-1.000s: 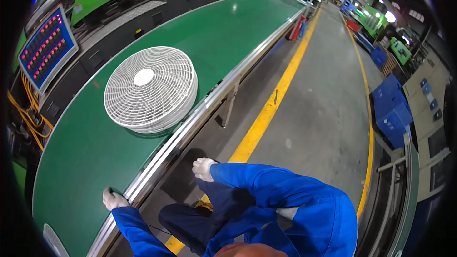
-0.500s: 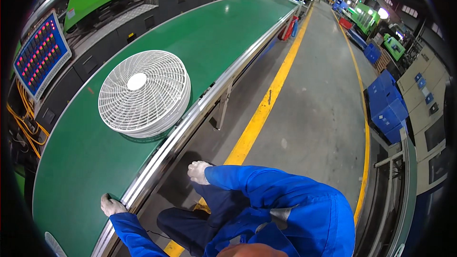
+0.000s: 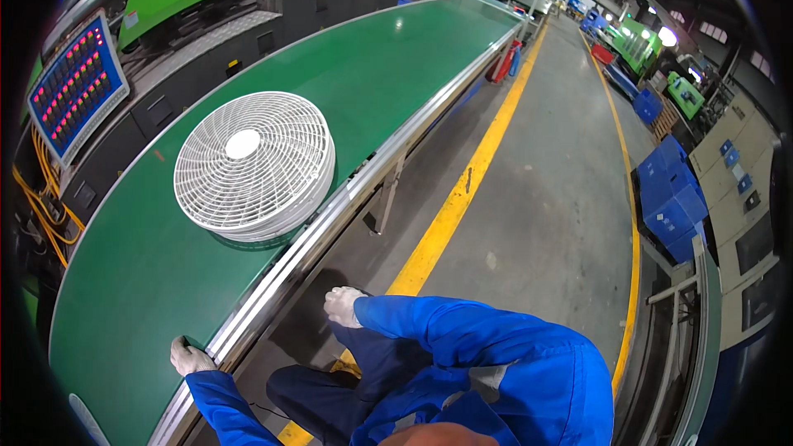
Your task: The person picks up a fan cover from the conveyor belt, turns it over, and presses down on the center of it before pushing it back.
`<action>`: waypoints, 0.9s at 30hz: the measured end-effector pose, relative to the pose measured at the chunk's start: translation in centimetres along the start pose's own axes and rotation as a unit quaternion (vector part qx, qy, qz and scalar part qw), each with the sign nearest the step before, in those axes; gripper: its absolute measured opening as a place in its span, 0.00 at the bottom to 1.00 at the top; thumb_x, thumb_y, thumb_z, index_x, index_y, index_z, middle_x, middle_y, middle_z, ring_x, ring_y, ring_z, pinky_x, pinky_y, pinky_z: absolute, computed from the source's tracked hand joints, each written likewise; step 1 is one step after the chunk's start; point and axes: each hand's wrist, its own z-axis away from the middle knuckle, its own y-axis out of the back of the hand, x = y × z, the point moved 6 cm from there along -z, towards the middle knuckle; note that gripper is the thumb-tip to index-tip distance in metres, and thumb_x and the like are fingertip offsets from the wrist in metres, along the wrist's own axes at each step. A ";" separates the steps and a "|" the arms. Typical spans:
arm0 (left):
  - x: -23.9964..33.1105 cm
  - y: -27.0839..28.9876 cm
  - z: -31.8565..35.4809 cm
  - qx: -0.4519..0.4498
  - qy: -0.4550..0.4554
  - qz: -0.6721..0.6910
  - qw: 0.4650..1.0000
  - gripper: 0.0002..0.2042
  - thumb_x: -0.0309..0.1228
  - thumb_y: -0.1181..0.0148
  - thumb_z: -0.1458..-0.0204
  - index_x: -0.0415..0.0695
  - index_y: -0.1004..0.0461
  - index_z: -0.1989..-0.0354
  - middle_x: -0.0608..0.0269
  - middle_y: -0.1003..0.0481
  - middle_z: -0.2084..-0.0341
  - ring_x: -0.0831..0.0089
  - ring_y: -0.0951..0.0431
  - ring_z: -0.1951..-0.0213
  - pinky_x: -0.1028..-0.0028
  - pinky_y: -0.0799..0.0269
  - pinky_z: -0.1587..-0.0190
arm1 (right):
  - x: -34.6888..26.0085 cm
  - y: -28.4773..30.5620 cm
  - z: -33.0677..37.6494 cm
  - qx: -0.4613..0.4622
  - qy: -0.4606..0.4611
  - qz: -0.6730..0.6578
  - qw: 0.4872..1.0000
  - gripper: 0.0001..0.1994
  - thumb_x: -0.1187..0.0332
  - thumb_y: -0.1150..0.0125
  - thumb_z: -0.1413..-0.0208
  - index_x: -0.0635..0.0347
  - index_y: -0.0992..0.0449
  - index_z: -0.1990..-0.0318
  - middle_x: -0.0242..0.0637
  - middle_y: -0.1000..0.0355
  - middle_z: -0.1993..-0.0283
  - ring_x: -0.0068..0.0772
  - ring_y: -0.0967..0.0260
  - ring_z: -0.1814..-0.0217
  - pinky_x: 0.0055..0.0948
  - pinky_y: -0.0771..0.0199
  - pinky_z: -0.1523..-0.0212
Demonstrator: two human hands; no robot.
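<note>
Grille stk (image 3: 254, 167), rnd, wht, ribbed

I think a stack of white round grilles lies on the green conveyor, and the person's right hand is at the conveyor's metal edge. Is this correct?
Not quite: the head view shows the left hand at the metal edge, while the right hand is near the dark trousers. The stack of white round grilles does lie on the green conveyor.

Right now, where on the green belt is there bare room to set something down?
Two patches look free: the belt from the grilles toward the far end, and the near stretch between the grilles and the left hand. Crowded: between grilles and rail, and the lower-left corner, where a pale piece shows.
</note>
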 end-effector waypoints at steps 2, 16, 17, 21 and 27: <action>-0.1 0.0 -0.1 0.004 -0.002 0.014 1.000 0.17 0.19 0.48 0.47 0.42 0.22 0.50 0.52 0.21 0.49 0.50 0.25 0.45 0.58 0.30 0.39 | -0.2 -0.1 -0.2 -0.018 -0.002 0.005 1.000 0.12 0.60 0.40 0.43 0.57 0.17 0.62 0.44 0.23 0.54 0.49 0.27 0.46 0.47 0.24 0.45; 0.0 0.3 0.0 0.026 0.006 0.036 0.999 0.15 0.19 0.49 0.47 0.42 0.22 0.52 0.52 0.21 0.52 0.50 0.24 0.47 0.56 0.30 0.41 | -0.3 -0.4 -0.4 -0.029 -0.004 0.009 1.000 0.13 0.60 0.40 0.41 0.59 0.17 0.63 0.47 0.23 0.54 0.51 0.27 0.47 0.47 0.24 0.45; 0.1 0.4 0.1 0.027 0.008 0.040 0.999 0.15 0.19 0.49 0.47 0.42 0.22 0.53 0.52 0.21 0.53 0.50 0.24 0.47 0.56 0.30 0.41 | -0.3 -0.4 -0.4 -0.030 -0.001 0.011 1.000 0.13 0.60 0.40 0.41 0.59 0.17 0.63 0.47 0.23 0.54 0.51 0.27 0.47 0.47 0.24 0.45; 0.1 0.4 0.1 0.033 -0.002 0.051 0.998 0.14 0.19 0.49 0.46 0.42 0.22 0.53 0.52 0.20 0.54 0.50 0.25 0.47 0.55 0.30 0.42 | -0.2 -0.3 -0.3 -0.032 -0.004 0.005 0.999 0.13 0.60 0.41 0.41 0.59 0.17 0.63 0.47 0.23 0.54 0.52 0.27 0.47 0.47 0.25 0.45; 0.1 0.4 0.1 0.035 -0.003 0.062 0.997 0.13 0.18 0.49 0.46 0.42 0.23 0.55 0.52 0.20 0.54 0.50 0.25 0.47 0.55 0.30 0.42 | -0.4 -0.2 -0.3 -0.031 0.001 0.005 1.000 0.13 0.60 0.42 0.40 0.59 0.17 0.63 0.47 0.23 0.54 0.53 0.27 0.47 0.47 0.25 0.45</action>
